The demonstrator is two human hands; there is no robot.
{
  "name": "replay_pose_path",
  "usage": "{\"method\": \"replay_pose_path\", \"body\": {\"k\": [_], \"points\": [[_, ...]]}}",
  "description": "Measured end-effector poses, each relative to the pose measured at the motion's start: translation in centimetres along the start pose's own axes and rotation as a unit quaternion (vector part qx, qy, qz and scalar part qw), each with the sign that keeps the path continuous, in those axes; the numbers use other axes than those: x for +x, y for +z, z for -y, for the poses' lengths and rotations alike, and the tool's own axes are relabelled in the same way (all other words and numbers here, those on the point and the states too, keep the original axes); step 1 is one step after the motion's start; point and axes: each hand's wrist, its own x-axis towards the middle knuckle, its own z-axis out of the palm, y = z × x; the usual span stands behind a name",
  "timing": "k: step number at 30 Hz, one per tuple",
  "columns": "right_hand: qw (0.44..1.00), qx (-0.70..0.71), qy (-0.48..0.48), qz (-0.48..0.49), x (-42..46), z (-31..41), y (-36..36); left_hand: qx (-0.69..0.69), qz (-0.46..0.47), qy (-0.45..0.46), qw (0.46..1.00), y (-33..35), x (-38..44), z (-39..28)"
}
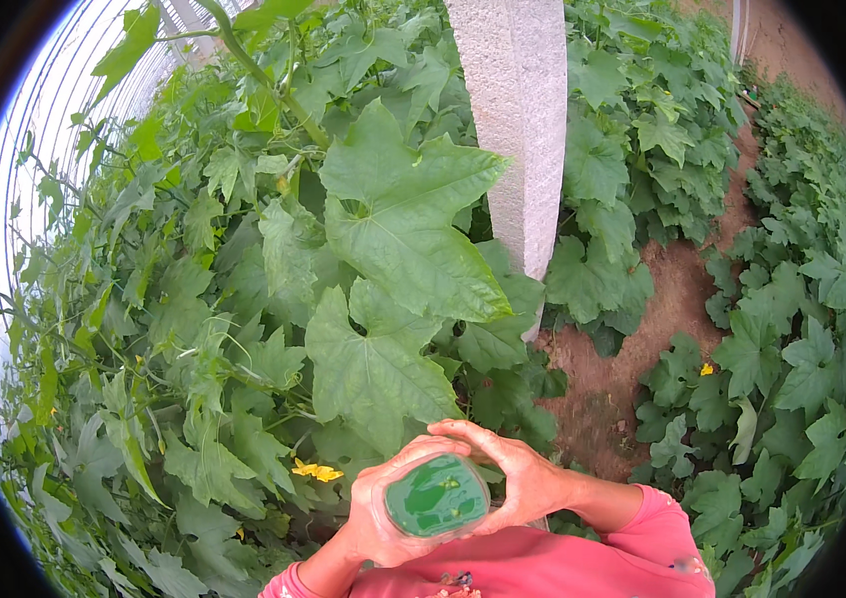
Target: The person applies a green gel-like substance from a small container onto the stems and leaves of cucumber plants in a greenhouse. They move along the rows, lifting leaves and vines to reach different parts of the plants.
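Low in front of my pink top, a clear container [436, 495] with an open mouth holds bright green liquid. Small yellow-green bits show at the liquid's surface. My left hand [387, 486] wraps around the container's left and far sides. On the right, my right hand [524, 475] curves about it, thumb against the near right rim and fingers reaching the far side by my left fingers. A gap shows between the right palm and the container. Just beyond my hands hangs a large lobed vine leaf [378, 359]. A yellow flower [317, 471] is left of my left hand.
A rough concrete post [524, 134] rises beyond my hands. Dense climbing vines [191, 299] fill the left, with a bright ribbed greenhouse wall [27, 134] behind. A bare soil path [617, 389] runs at the right, bordered by another leafy row [782, 359]. A thick stem [258, 67] arches overhead.
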Motion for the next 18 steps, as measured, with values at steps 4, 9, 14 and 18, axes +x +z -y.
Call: {"method": "replay_pose_path", "body": {"k": [4,9,14,18], "points": [[0.997,-0.022,-0.011,-0.073,-1.5,0.5,-0.8,-0.04,0.053,0.009,0.998,1.2,2.4,1.3],[0.978,-0.072,-0.064,-0.184,-4.6,-1.0,-2.3,0.018,0.18,0.037,0.983,1.9,6.5,2.3],[0.946,-0.168,-0.004,-0.279,-8.7,-1.9,-3.8,-0.012,0.214,-0.031,0.976,2.2,10.4,4.7],[0.931,-0.155,0.097,-0.316,-11.0,-2.8,-3.9,0.219,0.178,0.013,0.959,4.5,14.3,6.5]]}}
